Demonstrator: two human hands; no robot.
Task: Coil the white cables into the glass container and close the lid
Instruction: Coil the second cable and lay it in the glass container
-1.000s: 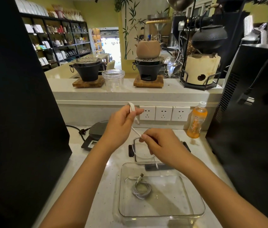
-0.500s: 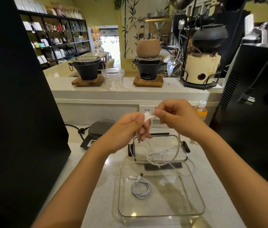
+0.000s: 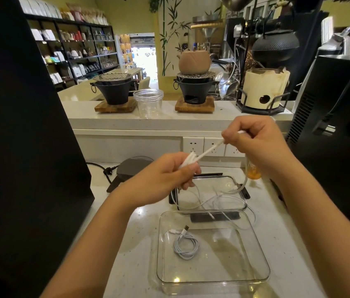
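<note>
A clear glass container (image 3: 253,250) sits on the pale counter in front of me, with one coiled white cable (image 3: 186,245) lying in its left half. Behind it lies the clear lid (image 3: 232,181) with black clips. Above the lid, my left hand (image 3: 165,179) grips a small bundle of a second white cable (image 3: 209,149). My right hand (image 3: 258,143), raised and to the right, pinches the same cable, which runs taut between the hands. The loose rest of that cable hangs down and trails over the lid and the container's far rim.
A black scale (image 3: 131,168) and its plug lie at the left of the lid. An orange drink bottle (image 3: 253,172) stands behind my right wrist. Black machines flank the counter on both sides. Wall sockets (image 3: 204,146) line the raised ledge, which carries stoves and a plastic cup (image 3: 148,103).
My right hand has moved up and to the right, away from the left hand, drawing the cable taut. The left hand has stayed low over the lid with its bundle.
</note>
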